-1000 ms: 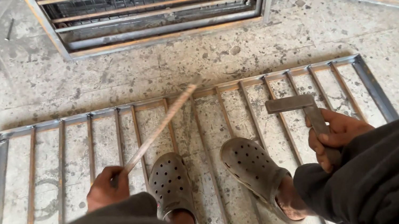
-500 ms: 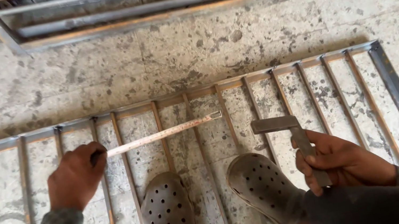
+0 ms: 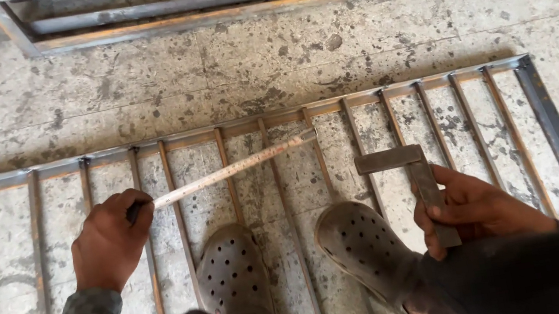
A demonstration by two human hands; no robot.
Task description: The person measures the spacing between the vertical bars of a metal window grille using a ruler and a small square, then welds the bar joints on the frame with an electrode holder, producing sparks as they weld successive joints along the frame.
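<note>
Thin pale rod [image 3: 232,170], long & straight, lies slanted across rusty grille bars, one end gripped in left hand [image 3: 108,242]. Dark metal square [image 3: 416,183], T-shaped, held upright-ish in right hand [image 3: 473,208] over grille.

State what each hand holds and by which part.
Left hand grips a folding rule by its near end. Right hand holds a try square by its long blade.

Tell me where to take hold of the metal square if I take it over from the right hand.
Grip the metal square by its crosspiece at the far end, coming from above and ahead. The right hand wraps the lower blade, so only the T-shaped top stands free, clear of the grille bars.
</note>
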